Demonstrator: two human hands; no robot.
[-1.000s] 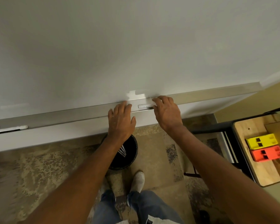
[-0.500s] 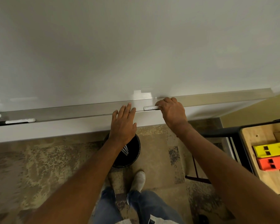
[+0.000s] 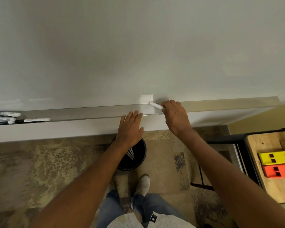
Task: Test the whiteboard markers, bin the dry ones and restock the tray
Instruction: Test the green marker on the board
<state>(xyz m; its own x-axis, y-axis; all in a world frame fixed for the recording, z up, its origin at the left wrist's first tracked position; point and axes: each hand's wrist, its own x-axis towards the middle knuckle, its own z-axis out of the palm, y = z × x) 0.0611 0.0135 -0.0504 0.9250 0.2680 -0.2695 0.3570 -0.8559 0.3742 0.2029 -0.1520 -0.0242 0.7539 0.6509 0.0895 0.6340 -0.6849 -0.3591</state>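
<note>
My right hand (image 3: 175, 116) grips a white marker (image 3: 155, 105) above the metal tray (image 3: 89, 113) under the whiteboard (image 3: 138, 46); the marker's free end points left toward the board. My left hand (image 3: 130, 130) is flat with straight fingers, its fingertips at the tray's front edge. Three markers (image 3: 33, 120) lie at the tray's far left. A black bin (image 3: 135, 157) stands on the floor below my left wrist with several markers inside.
A wooden table (image 3: 270, 186) at the right carries a yellow box (image 3: 275, 157) and an orange box (image 3: 278, 171). A dark chair frame (image 3: 220, 139) stands beside it. My feet (image 3: 142, 185) are on patterned carpet below the bin.
My right hand has lifted the white marker off the tray and tilted it toward the board. My left hand drew back slightly. The view shifted, showing more markers at the left.
</note>
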